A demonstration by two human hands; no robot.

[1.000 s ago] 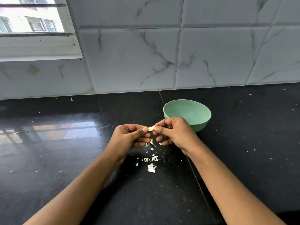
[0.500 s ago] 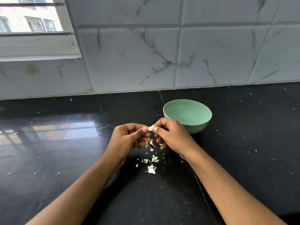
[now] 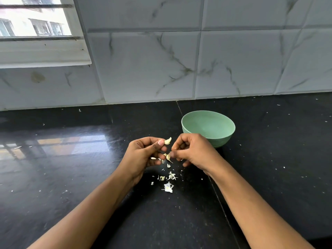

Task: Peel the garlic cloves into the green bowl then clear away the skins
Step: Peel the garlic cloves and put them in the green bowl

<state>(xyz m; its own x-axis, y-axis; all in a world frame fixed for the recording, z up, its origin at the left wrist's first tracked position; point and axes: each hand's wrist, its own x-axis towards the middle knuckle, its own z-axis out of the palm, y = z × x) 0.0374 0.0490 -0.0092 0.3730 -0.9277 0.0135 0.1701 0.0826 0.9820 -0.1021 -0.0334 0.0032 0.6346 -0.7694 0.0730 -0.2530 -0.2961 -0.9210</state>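
A: What lies nearest on the black counter (image 3: 89,203)?
B: Loose garlic skins (image 3: 168,186), scattered just short of the hands.
A: And the hands?
B: The left hand (image 3: 143,155) pinches the garlic clove (image 3: 168,141) between thumb and forefinger. The right hand (image 3: 194,151), fingers curled, pinches a strip of skin (image 3: 168,157).
A: Farther back?
B: The green bowl (image 3: 212,123) stands just behind the right hand, then the tiled wall (image 3: 143,69).

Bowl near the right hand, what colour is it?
The bowl is plain pale green, no pattern; the head view shows it best.

Near wall of green bowl (image 3: 208,126) behind right hand (image 3: 195,151) — window (image 3: 36,24) cropped top-left.
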